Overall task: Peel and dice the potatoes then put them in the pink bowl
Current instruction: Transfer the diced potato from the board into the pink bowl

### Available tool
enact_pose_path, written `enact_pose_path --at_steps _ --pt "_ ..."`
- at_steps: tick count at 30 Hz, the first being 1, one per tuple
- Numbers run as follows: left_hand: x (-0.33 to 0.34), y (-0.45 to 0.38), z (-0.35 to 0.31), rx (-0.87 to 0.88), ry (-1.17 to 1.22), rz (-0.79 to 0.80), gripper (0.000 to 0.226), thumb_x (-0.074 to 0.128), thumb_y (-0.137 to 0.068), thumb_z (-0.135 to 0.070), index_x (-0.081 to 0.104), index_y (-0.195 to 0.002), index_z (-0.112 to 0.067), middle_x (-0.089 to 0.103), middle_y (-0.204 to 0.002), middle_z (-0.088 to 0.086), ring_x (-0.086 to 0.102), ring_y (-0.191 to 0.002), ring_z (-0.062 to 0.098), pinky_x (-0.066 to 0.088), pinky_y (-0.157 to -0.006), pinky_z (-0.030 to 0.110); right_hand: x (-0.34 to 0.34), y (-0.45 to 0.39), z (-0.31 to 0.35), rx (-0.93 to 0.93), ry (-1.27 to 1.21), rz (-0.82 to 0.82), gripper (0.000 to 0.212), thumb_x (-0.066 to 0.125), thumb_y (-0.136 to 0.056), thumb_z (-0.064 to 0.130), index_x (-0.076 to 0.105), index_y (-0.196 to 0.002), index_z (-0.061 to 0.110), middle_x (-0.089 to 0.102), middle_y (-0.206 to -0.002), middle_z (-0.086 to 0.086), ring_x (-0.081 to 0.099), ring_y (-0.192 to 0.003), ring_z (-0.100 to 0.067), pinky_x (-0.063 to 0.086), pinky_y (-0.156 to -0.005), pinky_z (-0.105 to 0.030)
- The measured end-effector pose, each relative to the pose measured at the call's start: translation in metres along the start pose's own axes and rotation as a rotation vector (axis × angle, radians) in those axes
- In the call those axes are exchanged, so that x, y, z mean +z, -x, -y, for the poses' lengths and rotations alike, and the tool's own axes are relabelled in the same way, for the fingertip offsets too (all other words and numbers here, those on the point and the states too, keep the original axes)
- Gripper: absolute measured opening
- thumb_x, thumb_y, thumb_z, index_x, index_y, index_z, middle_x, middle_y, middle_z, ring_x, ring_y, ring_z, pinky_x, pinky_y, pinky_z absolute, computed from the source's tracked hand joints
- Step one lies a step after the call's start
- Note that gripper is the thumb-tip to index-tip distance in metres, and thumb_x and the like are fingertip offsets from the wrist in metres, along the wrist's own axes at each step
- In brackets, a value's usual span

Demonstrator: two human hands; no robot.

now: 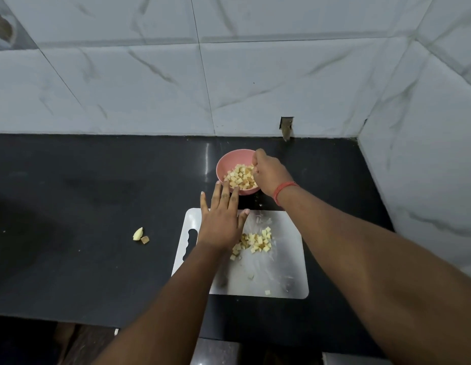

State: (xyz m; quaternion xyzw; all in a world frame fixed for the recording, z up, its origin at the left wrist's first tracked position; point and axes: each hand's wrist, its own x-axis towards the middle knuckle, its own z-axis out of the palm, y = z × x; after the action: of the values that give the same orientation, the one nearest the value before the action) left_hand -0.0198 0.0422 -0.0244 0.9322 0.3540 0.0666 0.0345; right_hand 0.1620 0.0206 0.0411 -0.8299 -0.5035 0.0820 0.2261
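The pink bowl [226, 162] stands on the black counter behind the white cutting board [281, 262] and holds a heap of diced potato [239, 176]. My right hand [268, 172] hangs over the bowl's right side with its fingers curled downward; whatever it holds is hidden. My left hand [222, 217] lies flat with straight fingers, its fingertips touching the bowl's near rim. A small pile of potato cubes [256, 242] sits on the board just right of my left hand, with a few stray cubes nearer the front.
Two potato scraps [141, 235] lie on the black counter [84, 206] left of the board. A tiled wall closes the back and the right side. The counter's front edge runs just below the board.
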Motion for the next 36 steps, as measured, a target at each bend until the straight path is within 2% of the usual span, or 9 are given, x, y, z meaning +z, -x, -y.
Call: enact_pose_path --at_steps 7,13,17,20,23,25,28,31,36 --pt "0.001 -0.005 0.005 -0.029 0.052 -0.034 0.069 0.007 -0.103 -0.057 0.008 -0.161 -0.02 -0.003 -0.169 0.004 -0.01 -0.155 0.021 -0.007 -0.123 0.055 0.0 -0.005 -0.008 -0.039 0.031 0.048 0.021 0.047 -0.09 0.008 0.05 -0.098 0.028 0.056 -0.102 -0.004 0.055 -0.085 -0.021 0.054 -0.075 -0.036" --pt "0.01 0.031 0.021 0.07 0.066 -0.06 0.063 0.021 -0.105 -0.052 0.02 -0.159 -0.02 0.009 -0.168 0.002 -0.002 -0.155 0.014 -0.007 -0.124 0.052 0.017 0.071 -0.012 -0.213 -0.094 -0.203 0.011 0.052 -0.095 0.022 0.06 -0.102 0.017 0.059 -0.105 0.005 0.05 -0.101 -0.012 0.047 -0.086 -0.031" --pt "0.021 0.062 0.026 0.083 0.139 0.074 0.066 0.021 -0.103 -0.054 0.016 -0.16 -0.021 0.002 -0.168 0.001 -0.009 -0.154 0.014 -0.01 -0.124 0.046 0.058 0.141 -0.028 -0.199 0.009 0.013 0.044 0.045 -0.095 0.038 0.051 -0.135 0.019 0.05 -0.139 0.002 0.039 -0.132 -0.015 0.03 -0.114 -0.036" --pt "0.03 0.071 0.022 0.185 0.175 0.155 0.073 0.011 -0.099 -0.056 0.011 -0.161 -0.019 -0.002 -0.168 0.001 -0.013 -0.154 0.015 -0.007 -0.125 0.044 0.076 0.153 -0.029 -0.259 0.115 0.142 0.056 0.033 -0.095 0.046 0.036 -0.147 0.027 0.031 -0.155 0.006 0.022 -0.145 -0.014 0.01 -0.121 -0.037" --pt "0.04 0.068 0.02 0.224 0.178 0.138 0.068 0.013 -0.102 -0.049 0.023 -0.159 -0.011 0.014 -0.167 0.006 0.004 -0.155 0.021 0.005 -0.126 0.043 0.087 0.148 -0.028 -0.308 0.199 0.169 0.053 0.037 -0.099 0.043 0.036 -0.148 0.023 0.031 -0.156 0.006 0.021 -0.146 -0.014 0.01 -0.121 -0.033" --pt "0.047 0.066 0.019 0.215 0.199 0.079 0.056 0.026 -0.105 -0.036 0.039 -0.151 -0.008 0.031 -0.161 0.011 0.025 -0.15 0.027 0.019 -0.123 0.045 0.092 0.146 -0.025 -0.333 0.23 0.117 0.044 0.048 -0.098 0.032 0.049 -0.139 0.017 0.047 -0.145 0.0 0.037 -0.137 -0.02 0.024 -0.118 -0.032" --pt "0.052 0.064 0.014 0.187 0.239 -0.064 0.028 0.045 -0.102 -0.024 0.056 -0.124 -0.012 0.051 -0.137 0.009 0.048 -0.119 0.028 0.042 -0.102 0.042 0.095 0.148 -0.018 -0.326 0.198 0.04 0.029 0.05 -0.095 0.021 0.058 -0.124 0.019 0.054 -0.125 0.002 0.046 -0.115 -0.02 0.045 -0.097 -0.033" --pt "0.05 0.061 0.008 0.135 0.256 -0.129 0.01 0.053 -0.098 -0.018 0.057 -0.107 -0.017 0.053 -0.11 0.002 0.043 -0.091 0.021 0.043 -0.08 0.036 0.096 0.146 -0.013 -0.264 0.168 0.018 0.021 0.042 -0.097 0.021 0.057 -0.112 0.022 0.052 -0.111 0.006 0.044 -0.1 -0.019 0.044 -0.084 -0.032" --pt "0.05 0.05 0.005 0.075 0.21 -0.176 0.01 0.058 -0.092 -0.008 0.054 -0.088 -0.016 0.051 -0.087 0.002 0.025 -0.079 0.013 0.033 -0.069 0.029 0.097 0.136 -0.009 -0.196 0.156 0.028 0.029 0.029 -0.095 0.024 0.057 -0.1 0.015 0.051 -0.102 -0.003 0.044 -0.091 -0.022 0.046 -0.078 -0.038"
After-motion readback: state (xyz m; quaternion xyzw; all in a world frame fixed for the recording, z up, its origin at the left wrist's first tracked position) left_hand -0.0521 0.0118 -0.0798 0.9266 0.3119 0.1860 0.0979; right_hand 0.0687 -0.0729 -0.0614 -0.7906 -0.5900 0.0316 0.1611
